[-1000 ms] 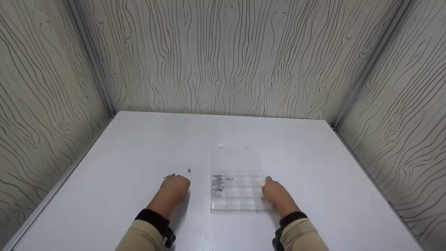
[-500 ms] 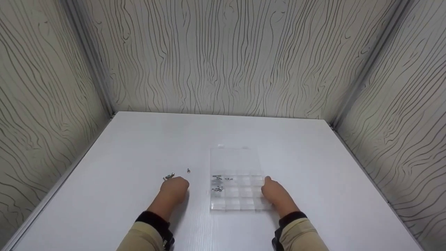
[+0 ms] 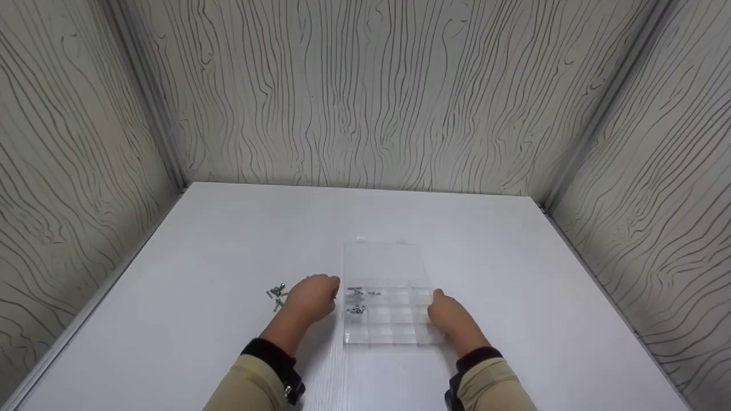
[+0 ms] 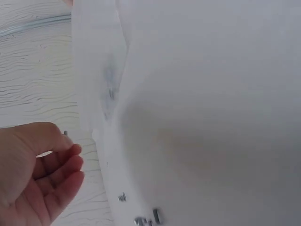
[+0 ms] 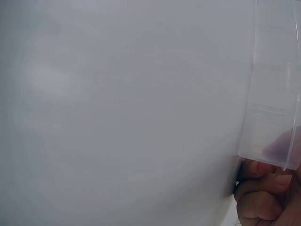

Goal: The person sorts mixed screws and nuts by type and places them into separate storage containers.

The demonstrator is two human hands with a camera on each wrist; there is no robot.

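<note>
The left hand (image 3: 311, 298) is just left of the clear compartment box (image 3: 394, 334); in the left wrist view its thumb and index finger (image 4: 44, 165) pinch a small metal screw (image 4: 66, 133). Behind and left of that hand, several loose screws (image 3: 277, 290) lie on the white table. At the box's right edge the right hand (image 3: 454, 319) grips the side, with curled fingers against the clear plastic wall (image 5: 270, 113) in the right wrist view. Metal pieces (image 3: 357, 309) sit in compartments of the box's left column, and a few small ones (image 3: 374, 293) in the compartment beside the top left one.
The box's clear lid (image 3: 384, 260) lies folded back flat behind it. The white table (image 3: 240, 228) is bordered by wood-grain patterned panels (image 3: 342, 91) at the back and both sides.
The left hand has moved right from the loose screws toward the box, uncovering more of them. The right hand and the box stay nearly where they were.
</note>
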